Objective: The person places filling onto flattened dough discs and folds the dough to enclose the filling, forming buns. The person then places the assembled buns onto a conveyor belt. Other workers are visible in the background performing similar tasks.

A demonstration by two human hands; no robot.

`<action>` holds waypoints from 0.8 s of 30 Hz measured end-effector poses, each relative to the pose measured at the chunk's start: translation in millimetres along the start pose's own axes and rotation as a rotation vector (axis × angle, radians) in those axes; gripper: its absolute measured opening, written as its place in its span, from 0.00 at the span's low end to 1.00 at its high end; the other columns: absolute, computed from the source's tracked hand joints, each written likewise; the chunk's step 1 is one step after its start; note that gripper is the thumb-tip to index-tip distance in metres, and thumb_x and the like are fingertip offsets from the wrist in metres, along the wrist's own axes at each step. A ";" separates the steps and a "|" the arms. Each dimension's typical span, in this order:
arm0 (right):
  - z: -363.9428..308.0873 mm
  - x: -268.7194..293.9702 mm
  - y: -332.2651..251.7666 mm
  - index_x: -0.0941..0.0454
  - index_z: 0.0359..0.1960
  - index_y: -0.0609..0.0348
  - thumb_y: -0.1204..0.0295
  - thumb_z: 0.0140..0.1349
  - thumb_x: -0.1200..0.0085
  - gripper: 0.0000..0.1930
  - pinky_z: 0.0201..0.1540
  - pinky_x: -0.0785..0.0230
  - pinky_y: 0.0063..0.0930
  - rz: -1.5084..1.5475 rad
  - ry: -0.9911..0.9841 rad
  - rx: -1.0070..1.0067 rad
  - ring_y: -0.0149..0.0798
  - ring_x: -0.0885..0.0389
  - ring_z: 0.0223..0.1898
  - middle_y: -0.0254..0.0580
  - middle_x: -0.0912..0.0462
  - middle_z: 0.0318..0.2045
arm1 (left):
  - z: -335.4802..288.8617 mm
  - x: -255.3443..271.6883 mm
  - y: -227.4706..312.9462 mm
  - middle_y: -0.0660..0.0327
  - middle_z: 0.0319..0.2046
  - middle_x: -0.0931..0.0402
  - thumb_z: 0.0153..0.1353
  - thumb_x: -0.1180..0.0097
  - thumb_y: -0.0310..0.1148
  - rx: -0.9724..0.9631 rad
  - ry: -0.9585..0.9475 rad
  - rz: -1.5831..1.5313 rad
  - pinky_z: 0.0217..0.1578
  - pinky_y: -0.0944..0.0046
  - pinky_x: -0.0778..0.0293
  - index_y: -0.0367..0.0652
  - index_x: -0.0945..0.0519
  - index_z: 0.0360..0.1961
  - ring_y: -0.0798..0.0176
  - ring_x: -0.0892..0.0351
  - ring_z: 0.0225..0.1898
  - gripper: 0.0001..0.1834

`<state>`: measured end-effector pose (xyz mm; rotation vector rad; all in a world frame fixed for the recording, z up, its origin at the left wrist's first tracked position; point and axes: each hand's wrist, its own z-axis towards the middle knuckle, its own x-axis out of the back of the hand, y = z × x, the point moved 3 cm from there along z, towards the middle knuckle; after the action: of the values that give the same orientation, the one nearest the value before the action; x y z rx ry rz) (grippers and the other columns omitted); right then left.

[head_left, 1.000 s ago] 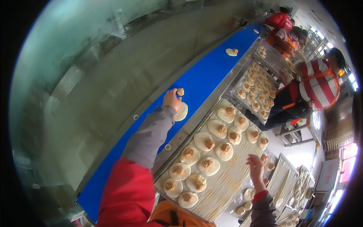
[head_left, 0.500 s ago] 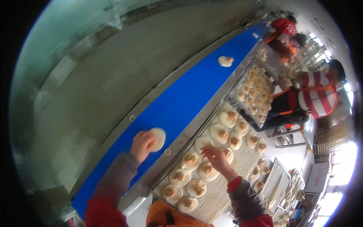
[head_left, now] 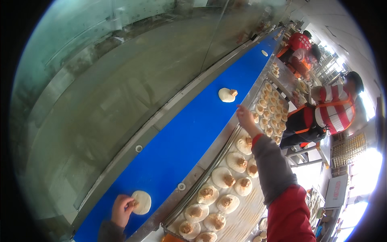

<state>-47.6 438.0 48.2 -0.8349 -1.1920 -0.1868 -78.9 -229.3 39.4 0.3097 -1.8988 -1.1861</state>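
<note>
On the blue conveyor belt (head_left: 173,139), my left hand (head_left: 122,209) pinches the left edge of a flat, pale dough round (head_left: 142,203); whether filling lies under its fingertips is hidden. My right hand (head_left: 246,119) reaches over the belt's right edge, fingers stretched forward and nothing visible in them. Just beyond those fingertips lies another dough round (head_left: 225,95) on the belt, a brown clump of filling at its right side. Below my right forearm, a lined tray (head_left: 242,211) carries several dough rounds, each topped with brown filling (head_left: 208,192).
Farther along stands a second tray of filled rounds (head_left: 268,105). A co-worker in a red-and-white striped top (head_left: 334,105) is at the right, with other people (head_left: 300,52) beyond. A metal rail (head_left: 161,117) and a glass-like panel (head_left: 121,80) border the belt's left side.
Both belt rounds are closer to me, and my left hand is lower left at the near one. My right hand has left the tray for the belt; the round once beneath it shows filling.
</note>
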 end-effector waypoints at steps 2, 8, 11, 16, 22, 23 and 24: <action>28.4 -8.2 -7.8 0.27 0.59 0.49 0.78 0.62 0.52 0.22 0.47 0.25 0.41 -0.086 0.195 0.163 0.51 0.17 0.46 0.43 0.18 0.48 | -15.8 14.0 -1.9 0.57 0.44 0.26 0.51 0.34 0.19 -0.200 0.052 0.180 0.39 0.62 0.24 0.43 0.21 0.46 0.56 0.23 0.44 0.20; 58.0 -40.8 -33.0 0.22 0.52 0.49 0.77 0.60 0.46 0.17 0.52 0.26 0.40 -0.232 -0.006 0.386 0.50 0.20 0.49 0.42 0.19 0.48 | -66.7 42.3 -56.5 0.53 0.45 0.23 0.58 0.34 0.31 0.250 -0.067 -0.161 0.46 0.62 0.22 0.42 0.29 0.57 0.56 0.20 0.47 0.27; 45.1 -41.3 -44.8 0.18 0.46 0.46 0.66 0.60 0.39 0.13 0.47 0.25 0.40 -0.206 -0.198 0.294 0.50 0.19 0.46 0.41 0.18 0.46 | -90.0 56.0 -79.9 0.51 0.46 0.21 0.58 0.32 0.33 0.506 -0.133 -0.319 0.49 0.62 0.22 0.41 0.29 0.58 0.57 0.18 0.43 0.28; 5.7 -56.5 -85.4 0.15 0.45 0.50 0.57 0.57 0.36 0.17 0.48 0.25 0.31 0.255 -0.497 0.041 0.36 0.17 0.46 0.40 0.15 0.43 | -130.7 79.3 -87.1 0.54 0.42 0.20 0.58 0.33 0.37 0.582 -0.206 0.015 0.47 0.55 0.23 0.38 0.23 0.49 0.57 0.20 0.43 0.21; -22.8 -86.0 -137.4 0.28 0.63 0.49 0.40 0.49 0.35 0.42 0.61 0.33 0.44 -0.260 -0.487 0.185 0.53 0.25 0.58 0.52 0.22 0.54 | -195.3 103.8 -120.6 0.51 0.44 0.21 0.59 0.36 0.41 0.375 -0.126 -0.069 0.51 0.47 0.27 0.40 0.19 0.47 0.47 0.24 0.51 0.19; -24.9 -89.7 -143.5 0.24 0.59 0.52 0.38 0.47 0.35 0.42 0.58 0.31 0.44 -0.288 -0.524 0.183 0.53 0.23 0.55 0.51 0.19 0.51 | -205.5 106.2 -129.3 0.51 0.45 0.21 0.60 0.37 0.39 0.341 -0.130 -0.019 0.52 0.48 0.27 0.40 0.18 0.47 0.46 0.25 0.51 0.18; -30.7 -94.6 -149.5 0.21 0.56 0.53 0.36 0.46 0.36 0.41 0.54 0.29 0.45 -0.335 -0.576 0.212 0.52 0.21 0.52 0.48 0.17 0.49 | -213.6 108.0 -136.9 0.50 0.45 0.21 0.60 0.38 0.37 0.308 -0.132 0.033 0.53 0.49 0.27 0.40 0.18 0.47 0.46 0.25 0.51 0.17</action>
<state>-142.9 286.6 32.7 -0.5058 -1.8593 -0.0891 -10.4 -495.8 23.1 0.3710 -2.1968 -0.9101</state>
